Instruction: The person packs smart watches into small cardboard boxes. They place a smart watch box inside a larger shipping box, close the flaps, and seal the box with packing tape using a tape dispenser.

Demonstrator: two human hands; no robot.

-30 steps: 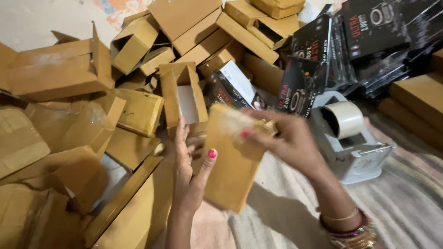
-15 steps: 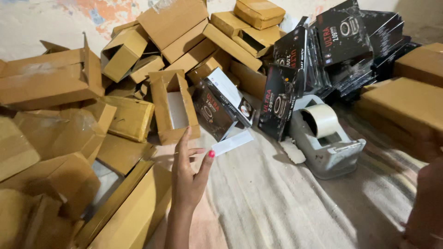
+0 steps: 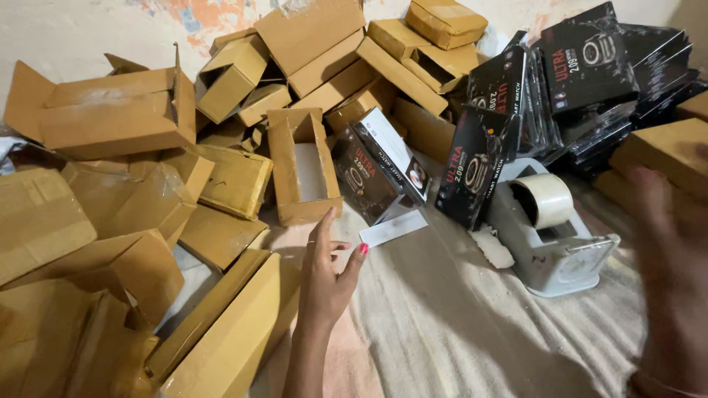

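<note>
The left hand point(image 3: 328, 276) has its fingers point(image 3: 322, 230) spread wide and holds nothing, its fingertips almost at the open cardboard box point(image 3: 302, 166) and just left of a white paper slip point(image 3: 393, 228) on the beige cloth point(image 3: 442, 317). A second ago both hands gripped a flat brown box here; that box has gone from between them. The right hand point(image 3: 675, 280) has swung out to the right edge, blurred past the tape dispenser point(image 3: 549, 228), so I cannot tell whether its fingers grip anything.
</note>
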